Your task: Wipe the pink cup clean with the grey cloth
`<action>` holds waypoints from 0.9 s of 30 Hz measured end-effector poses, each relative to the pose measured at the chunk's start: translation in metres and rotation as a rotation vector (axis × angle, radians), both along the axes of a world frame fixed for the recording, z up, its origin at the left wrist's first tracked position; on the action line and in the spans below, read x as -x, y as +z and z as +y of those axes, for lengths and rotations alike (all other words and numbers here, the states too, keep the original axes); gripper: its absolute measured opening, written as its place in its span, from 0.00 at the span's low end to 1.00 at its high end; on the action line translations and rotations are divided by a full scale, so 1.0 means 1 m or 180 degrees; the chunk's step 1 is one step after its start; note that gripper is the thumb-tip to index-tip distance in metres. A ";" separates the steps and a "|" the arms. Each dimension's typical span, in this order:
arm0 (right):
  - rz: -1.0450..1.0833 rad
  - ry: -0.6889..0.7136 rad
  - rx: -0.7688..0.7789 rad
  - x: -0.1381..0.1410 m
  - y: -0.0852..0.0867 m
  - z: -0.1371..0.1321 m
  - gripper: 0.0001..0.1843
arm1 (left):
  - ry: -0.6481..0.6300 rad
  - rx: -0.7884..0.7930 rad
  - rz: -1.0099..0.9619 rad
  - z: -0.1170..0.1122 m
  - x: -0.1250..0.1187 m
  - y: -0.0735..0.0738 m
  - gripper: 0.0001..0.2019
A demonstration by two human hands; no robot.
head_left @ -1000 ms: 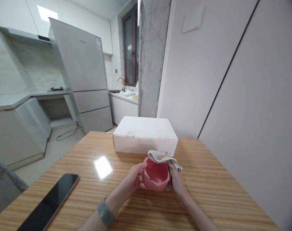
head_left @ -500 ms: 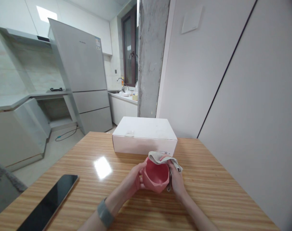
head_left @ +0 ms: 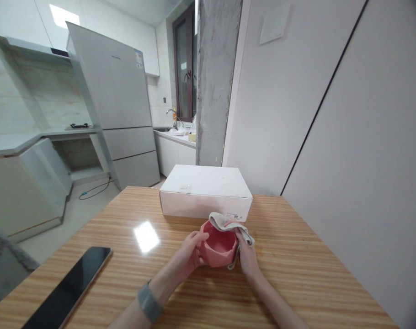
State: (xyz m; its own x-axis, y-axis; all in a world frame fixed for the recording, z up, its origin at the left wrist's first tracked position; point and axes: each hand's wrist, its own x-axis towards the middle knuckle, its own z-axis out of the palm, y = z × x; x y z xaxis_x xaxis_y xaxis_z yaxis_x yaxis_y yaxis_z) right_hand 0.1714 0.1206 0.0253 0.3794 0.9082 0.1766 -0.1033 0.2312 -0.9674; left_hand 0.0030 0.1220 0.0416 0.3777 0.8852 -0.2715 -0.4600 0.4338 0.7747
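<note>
The left hand (head_left: 190,252) grips a pink bowl (head_left: 216,251) at its nine o'clock; the right hand (head_left: 246,257), at three, holds a pale cloth (head_left: 219,221) to its rim. On the wooden table (head_left: 307,256), a white box (head_left: 204,183) lies at the bowl's twelve, a phone (head_left: 69,288) toward nine.

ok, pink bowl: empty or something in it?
Empty, as far as visible: the pink bowl shows only bare inner wall and bottom. The cloth in the right hand covers part of the opening.
</note>
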 end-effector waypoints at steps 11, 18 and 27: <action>0.0042 0.0020 0.0169 0.004 0.002 -0.002 0.22 | -0.0229 -0.0011 0.0581 0.005 0.010 0.000 0.21; -0.0090 0.0011 -0.0115 0.009 0.012 -0.005 0.21 | 0.0491 -0.0151 -0.0104 -0.004 -0.008 -0.001 0.19; -0.0023 0.0009 -0.0052 -0.001 0.009 -0.005 0.22 | -0.0402 -0.0131 0.0427 0.006 0.007 -0.003 0.21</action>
